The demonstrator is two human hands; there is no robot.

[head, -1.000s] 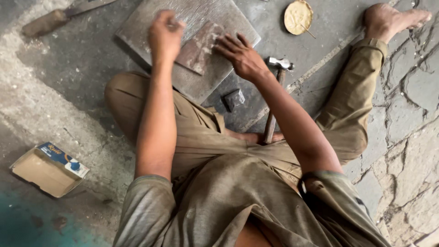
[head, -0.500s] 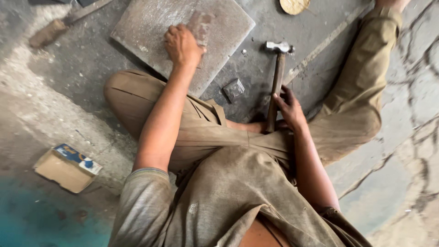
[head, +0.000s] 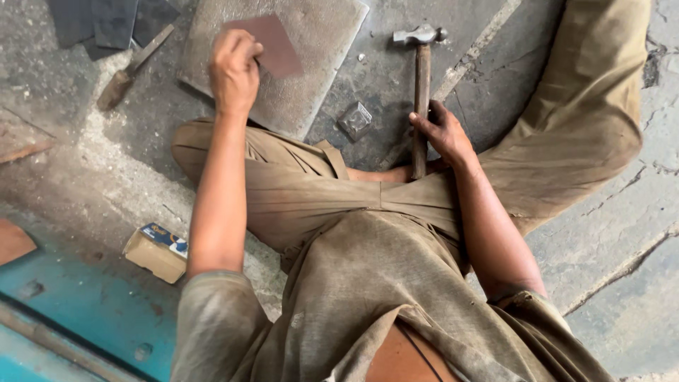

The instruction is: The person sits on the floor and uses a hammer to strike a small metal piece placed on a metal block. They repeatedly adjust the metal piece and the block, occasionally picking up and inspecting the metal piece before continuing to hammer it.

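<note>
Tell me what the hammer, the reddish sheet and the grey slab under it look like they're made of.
Hammer: dull grey metal head, brown handle that looks like worn wood. Reddish sheet: thin and flat, matte red-brown; possibly sheet metal, hard to tell. Grey slab: speckled, rough, thick-edged, likely stone or a steel plate.

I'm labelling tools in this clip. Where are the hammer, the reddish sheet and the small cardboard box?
hammer (head: 422, 92), head view, on the wooden handle.
reddish sheet (head: 277, 51), head view, on its flat middle.
small cardboard box (head: 154, 256), head view, on its tan side.
</note>
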